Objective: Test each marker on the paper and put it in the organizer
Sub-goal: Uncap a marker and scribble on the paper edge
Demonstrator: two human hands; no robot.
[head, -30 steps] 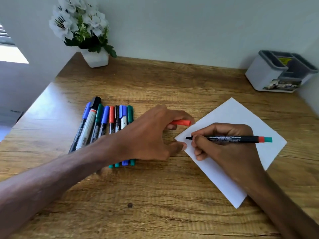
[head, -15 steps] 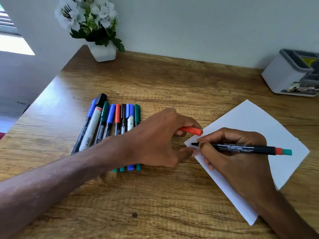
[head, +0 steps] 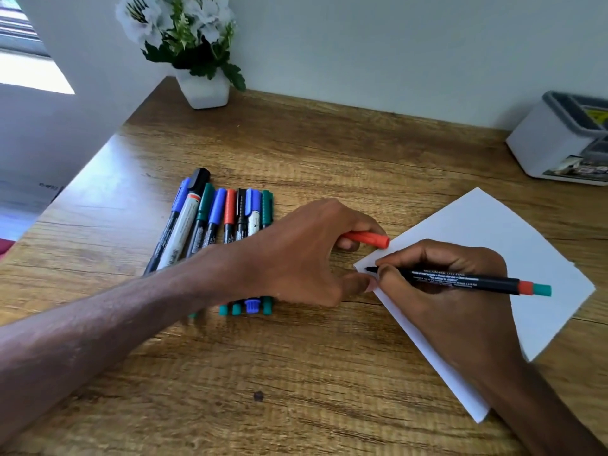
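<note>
My right hand (head: 460, 301) grips an uncapped black marker (head: 477, 280) with a red band and teal end, its tip resting on the left corner of the white paper (head: 513, 235). My left hand (head: 302, 255) holds the marker's red cap (head: 368, 239) in its fingers, and its thumb presses the paper's corner. Several capped markers (head: 214, 222) in blue, green, red and black lie side by side to the left, partly hidden under my left forearm. The white and grey organizer (head: 556, 143) stands at the far right by the wall.
A white pot of white flowers (head: 204, 90) stands at the back left of the wooden desk (head: 296, 373). The desk's left edge drops off beside the markers. A wall runs along the back.
The view has shifted, so everything sits further right and lower in frame. Both hands keep their grips, with the marker tip still at the paper's corner.
</note>
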